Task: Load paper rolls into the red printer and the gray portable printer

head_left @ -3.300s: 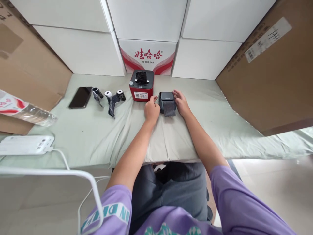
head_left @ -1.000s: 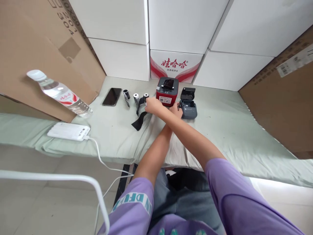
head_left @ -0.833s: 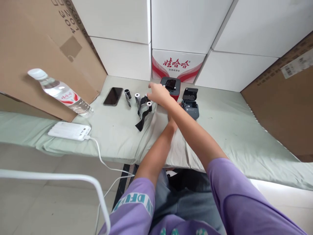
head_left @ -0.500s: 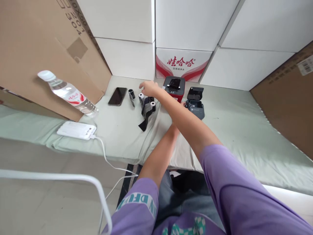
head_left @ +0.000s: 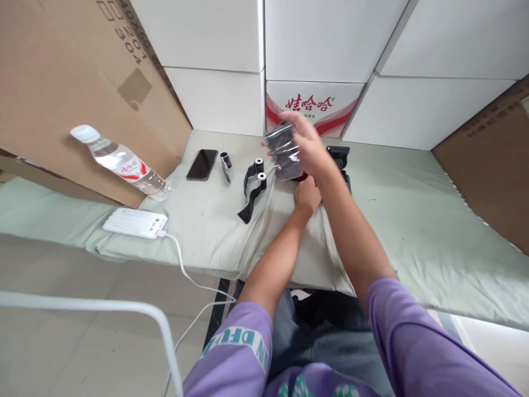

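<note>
Roll (head_left: 283, 150) gripped in my right hand (head_left: 308, 148), lifted clear of the tabletop (head_left: 392, 187); left hand (head_left: 306, 194) by the red printer, fingers' state indeterminate; loading outstanding.

A storeroom-like corner: stacked white cartons (head_left: 215, 33) (one branded) and cardboard boxes (head_left: 61, 82) wall a cloth-covered table (head_left: 413, 231).

Red printer (head_left: 300, 176): almost wholly hidden behind right hand (head_left: 308, 148) and blurred roll (head_left: 283, 150). Black printer (head_left: 339, 157): partly covered by forearm. Cardboard boxes (head_left: 61, 82): cut by edges.
</note>
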A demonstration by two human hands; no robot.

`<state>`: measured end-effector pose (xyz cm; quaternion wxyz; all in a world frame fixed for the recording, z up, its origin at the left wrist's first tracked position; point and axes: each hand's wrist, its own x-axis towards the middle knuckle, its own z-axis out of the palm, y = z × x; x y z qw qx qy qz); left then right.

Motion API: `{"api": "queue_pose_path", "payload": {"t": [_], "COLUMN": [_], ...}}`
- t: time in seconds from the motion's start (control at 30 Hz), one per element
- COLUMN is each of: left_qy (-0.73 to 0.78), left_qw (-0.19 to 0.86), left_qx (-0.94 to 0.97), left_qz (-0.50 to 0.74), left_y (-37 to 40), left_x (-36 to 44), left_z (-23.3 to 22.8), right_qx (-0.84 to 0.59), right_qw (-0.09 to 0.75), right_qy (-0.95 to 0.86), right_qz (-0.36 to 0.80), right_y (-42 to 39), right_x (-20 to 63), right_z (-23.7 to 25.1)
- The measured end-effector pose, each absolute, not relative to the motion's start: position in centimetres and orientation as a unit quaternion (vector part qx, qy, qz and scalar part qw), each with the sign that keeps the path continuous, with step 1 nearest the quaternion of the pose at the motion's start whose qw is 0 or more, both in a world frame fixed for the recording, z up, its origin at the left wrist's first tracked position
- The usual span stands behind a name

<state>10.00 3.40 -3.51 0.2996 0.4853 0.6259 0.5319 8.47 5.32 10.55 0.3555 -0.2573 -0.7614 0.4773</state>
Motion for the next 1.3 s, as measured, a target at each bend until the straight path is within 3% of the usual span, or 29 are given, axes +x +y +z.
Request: {"api": "queue_pose_path", "payload": {"t": [0.07, 0.13, 0.23, 0.3, 0.37, 0.47, 0.7, 1.3], "left_qy": [0.653, 0.674, 0.683, 0.683, 0.68, 0.675, 0.673, 0.664], "left_qw": [0.292, 0.284, 0.272, 0.269, 0.268, 0.257, 0.256, 0.264], "left_qx": [0.495, 0.506, 0.519, 0.525, 0.525, 0.522, 0.526, 0.537], "left_qz": [0.492, 0.457, 0.435, 0.43, 0.436, 0.454, 0.452, 0.447], "left_y": [3.2, 2.9, 2.5, 2.4, 2.3, 2.4, 2.6, 2.5], "left_x": [9.8, 9.6, 9.5, 9.5, 9.5, 9.6, 9.5, 9.3], "left_z": [-3.4, -3.0, -2.5, -2.4, -2.4, -2.8, -3.0, -2.8], "right_qx": [-0.238, -0.249, -0.344, -0.404, -0.438, -0.449, -0.452, -0.458], "right_qw": [0.411, 0.446, 0.376, 0.285, 0.2, 0.137, 0.144, 0.109], "right_qy": [-0.722, -0.737, -0.783, -0.82, -0.846, -0.859, -0.856, -0.87], "right_qz": [0.503, 0.443, 0.357, 0.288, 0.231, 0.206, 0.207, 0.145], "right_y": [4.7, 4.7, 6.3, 8.0, 9.7, 11.4, 12.0, 11.1], "right_x": [13.9, 18.7, 23.4, 24.8, 25.3, 25.0, 24.1, 23.2], "right_z": [12.0, 12.6, 11.7, 10.3, 8.8, 7.0, 4.9, 5.1]}}
